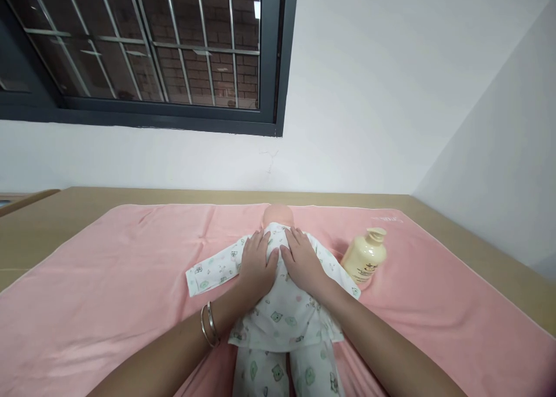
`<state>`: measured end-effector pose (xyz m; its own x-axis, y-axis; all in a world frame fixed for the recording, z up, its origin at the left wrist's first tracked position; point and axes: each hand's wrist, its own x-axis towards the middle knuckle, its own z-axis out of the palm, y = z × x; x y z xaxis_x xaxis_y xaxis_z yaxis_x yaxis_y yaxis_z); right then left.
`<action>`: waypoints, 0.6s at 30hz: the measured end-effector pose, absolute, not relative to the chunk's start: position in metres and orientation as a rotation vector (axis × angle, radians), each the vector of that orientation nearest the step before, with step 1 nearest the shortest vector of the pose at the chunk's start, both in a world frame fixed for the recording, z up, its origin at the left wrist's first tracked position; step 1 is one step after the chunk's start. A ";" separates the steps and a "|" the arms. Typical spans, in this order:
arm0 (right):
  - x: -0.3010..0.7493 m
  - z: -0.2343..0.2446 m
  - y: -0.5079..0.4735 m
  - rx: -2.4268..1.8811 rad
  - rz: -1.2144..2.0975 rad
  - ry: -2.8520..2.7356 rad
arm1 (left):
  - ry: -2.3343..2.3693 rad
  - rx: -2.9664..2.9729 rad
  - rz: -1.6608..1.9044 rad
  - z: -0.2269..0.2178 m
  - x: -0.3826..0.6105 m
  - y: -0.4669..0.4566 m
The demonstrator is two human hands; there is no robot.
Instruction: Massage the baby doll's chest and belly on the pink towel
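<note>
A baby doll [278, 214] lies on a pink blanket, its bald head away from me. It wears a white long-sleeved top [282, 316] and white trousers [264, 374], both printed with small green and pink figures. My left hand [258, 265] rests flat on the left side of the doll's upper body, fingers stretched toward its shoulder. On the other side my right hand [303, 263] lies flat too, the thumbs close together but apart. Neither hand grips anything. The doll's own hands do not show at the sleeve ends.
A cream pump bottle [365, 255] stands on the pink blanket [130, 281], right of the doll beside its sleeve. The blanket covers most of a wooden table [39, 235]. White walls [369, 96] rise behind and at right, with a dark-framed barred window [174, 113] at upper left.
</note>
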<state>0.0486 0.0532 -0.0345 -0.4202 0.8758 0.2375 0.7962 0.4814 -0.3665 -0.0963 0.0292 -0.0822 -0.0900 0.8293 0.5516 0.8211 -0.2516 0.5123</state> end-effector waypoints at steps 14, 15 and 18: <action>0.047 -0.012 0.013 -1.415 -0.069 -2.490 | 1.888 2.146 1.469 -0.078 -0.096 0.019; 0.047 -0.008 0.003 -1.402 -0.093 -2.528 | 1.847 2.165 1.503 -0.078 -0.096 0.017; 0.050 0.001 -0.004 -1.375 -0.023 -2.577 | 1.685 2.253 1.647 -0.076 -0.096 0.011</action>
